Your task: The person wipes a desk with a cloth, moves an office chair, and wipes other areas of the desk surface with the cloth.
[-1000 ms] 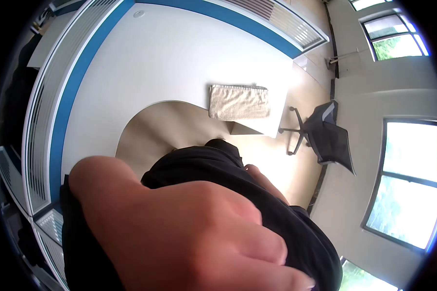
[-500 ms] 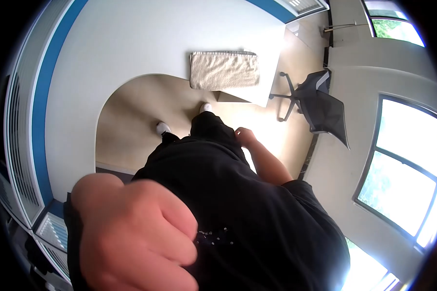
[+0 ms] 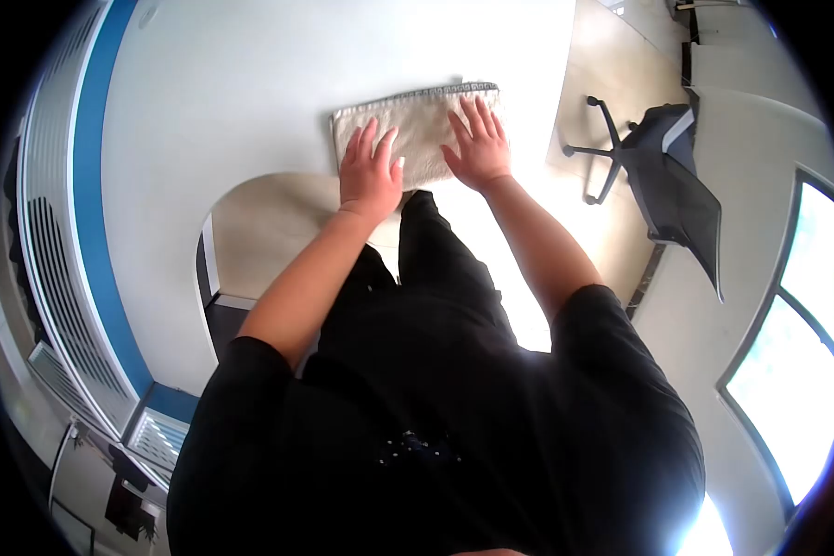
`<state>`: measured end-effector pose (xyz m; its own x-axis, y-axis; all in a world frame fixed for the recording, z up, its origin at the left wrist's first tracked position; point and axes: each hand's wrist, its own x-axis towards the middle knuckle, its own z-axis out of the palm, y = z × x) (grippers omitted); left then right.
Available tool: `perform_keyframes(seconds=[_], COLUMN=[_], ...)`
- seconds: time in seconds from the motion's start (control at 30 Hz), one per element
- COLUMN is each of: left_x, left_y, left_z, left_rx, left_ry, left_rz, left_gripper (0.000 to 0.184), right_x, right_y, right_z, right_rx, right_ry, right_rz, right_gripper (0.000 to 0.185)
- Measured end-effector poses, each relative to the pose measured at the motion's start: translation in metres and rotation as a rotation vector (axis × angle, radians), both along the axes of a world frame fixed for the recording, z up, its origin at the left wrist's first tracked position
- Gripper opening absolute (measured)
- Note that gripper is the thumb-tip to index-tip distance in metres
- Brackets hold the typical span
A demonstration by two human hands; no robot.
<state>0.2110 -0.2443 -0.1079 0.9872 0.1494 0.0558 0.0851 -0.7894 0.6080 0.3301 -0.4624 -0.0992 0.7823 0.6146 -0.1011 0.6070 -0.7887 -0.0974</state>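
lying on the white desk, the towel sits at the near side, just right of the curved edge, with a dark patterned band along its far side. the left hand is over its left part, open, fingers a little apart and thumb out toward the right, gripping nothing. the right hand is over its right part, open too, fingers spread and thumb out toward the left, also gripping nothing. both look laid on the cloth, though how firmly they press cannot be told, and towel shows between them. bare forearms reach forward from a black shirt with pale dots, above black trousers. on the right a dark chair stands well apart from the towel, with a window farther right; on the left a blue strip borders the desk beside a slatted panel
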Motion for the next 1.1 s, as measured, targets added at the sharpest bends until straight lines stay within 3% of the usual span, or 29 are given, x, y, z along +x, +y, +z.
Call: perform_keyframes(seconds=[0.07, 0.17, 0.3, 0.37, 0.63, 0.83, 1.1], left_x=[0.018, 0.023, 0.014, 0.019, 0.050, 0.194, 0.373], left_y=[-0.021, -0.033, -0.043, -0.057, -0.059, -0.058, -0.060], left_z=[-0.014, -0.040, -0.035, -0.036, -0.028, -0.018, -0.019], left_rx=[0.172, 0.375, 0.398, 0.406, 0.409, 0.408, 0.525], left_ry=[0.187, 0.308, 0.326, 0.251, 0.347, 0.294, 0.227], left_rz=[0.044, 0.020, -0.183, -0.285, -0.318, -0.323, -0.295], left_gripper=[0.066, 0.076, 0.078, 0.077, 0.080, 0.085, 0.078], right_x=[0.021, 0.022, -0.035, -0.063, -0.029, 0.108, 0.299], right_y=[0.002, -0.011, -0.041, -0.061, -0.071, -0.067, -0.064], right_z=[-0.015, -0.026, -0.016, -0.018, -0.021, -0.015, -0.017], right_rx=[-0.131, -0.053, 0.019, 0.020, 0.021, 0.086, 0.016], right_ry=[0.017, 0.114, 0.224, 0.133, 0.124, 0.105, -0.048], right_rz=[0.038, 0.028, -0.214, -0.331, -0.286, -0.330, -0.224], right_gripper=[0.077, 0.090, 0.092, 0.089, 0.088, 0.086, 0.081])
